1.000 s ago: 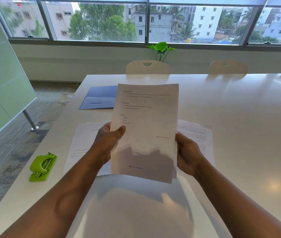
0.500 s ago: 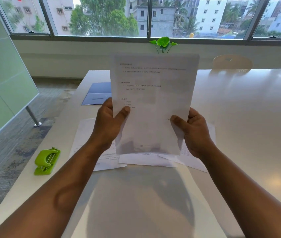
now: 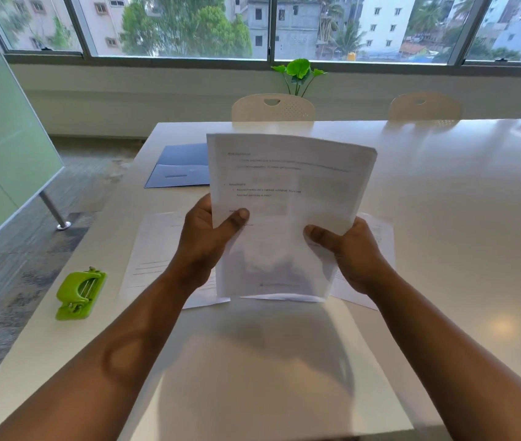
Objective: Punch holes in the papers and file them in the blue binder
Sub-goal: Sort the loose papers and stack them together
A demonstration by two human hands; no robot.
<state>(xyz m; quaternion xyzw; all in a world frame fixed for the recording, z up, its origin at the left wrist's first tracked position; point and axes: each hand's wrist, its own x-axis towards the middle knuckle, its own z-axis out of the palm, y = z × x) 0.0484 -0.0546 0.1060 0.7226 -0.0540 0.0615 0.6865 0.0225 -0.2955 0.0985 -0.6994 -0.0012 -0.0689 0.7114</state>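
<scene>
I hold a stack of printed papers (image 3: 287,202) upright above the white table (image 3: 443,218). My left hand (image 3: 205,240) grips its left edge, thumb on the front. My right hand (image 3: 353,253) grips the lower right edge. The stack's bottom edge rests on or just above the loose sheets (image 3: 157,259) lying flat on the table. The blue binder (image 3: 179,167) lies open behind the stack, at the table's far left. A green hole punch (image 3: 81,294) sits near the table's left edge.
Cream chairs (image 3: 273,108) stand along the table's far side, with a small green plant (image 3: 299,71) behind them at the window. A green glass partition (image 3: 1,138) stands on the floor to the left.
The stack, raised high half a second ago, has come down toward the table. Both hands keep their grip on its sides.
</scene>
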